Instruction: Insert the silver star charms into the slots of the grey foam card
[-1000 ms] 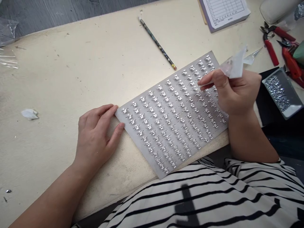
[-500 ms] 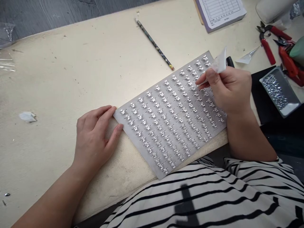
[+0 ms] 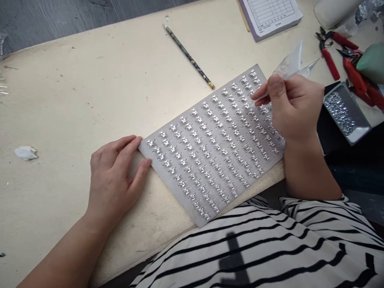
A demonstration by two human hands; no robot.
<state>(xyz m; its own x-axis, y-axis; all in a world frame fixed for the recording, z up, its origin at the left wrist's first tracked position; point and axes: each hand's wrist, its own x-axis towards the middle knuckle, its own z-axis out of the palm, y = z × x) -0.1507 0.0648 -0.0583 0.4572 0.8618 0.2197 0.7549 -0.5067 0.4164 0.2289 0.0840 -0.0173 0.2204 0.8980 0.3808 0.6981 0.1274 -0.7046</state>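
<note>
1. Head view looks down on a grey sheet lying slantwise on a cream desk. The sheet sits between the two hands, its nearest corner just above a striped shirt.
2. Left hand: its fingers are loosely spread, open and holding nothing. They rest on the desk, with the fingertips at the sheet's left corner and the thumb tip against its lower edge.
3. Right hand: its fingers are pinched closed on a folded translucent film, which rises to a point beyond them. A thin pale sliver runs from the fingertips out over the sheet; what it is cannot be told.
4. Under the right fingers, silver motifs stand in tight, even rows, each one small, jagged and glittering. Their exact shape is too small to make out.
5. The sheet looks light and fairly stiff, and is best taken by its bare margin. The motifs look fragile and easily shifted, so fingers should stay off them. The film looks soft and slippery, and its fold seems the surest hold.
6. Right of the fingers lie a metal tray of loose crystals and red-handled snips. Ahead of them are a pencil and a printed form pad.
</note>
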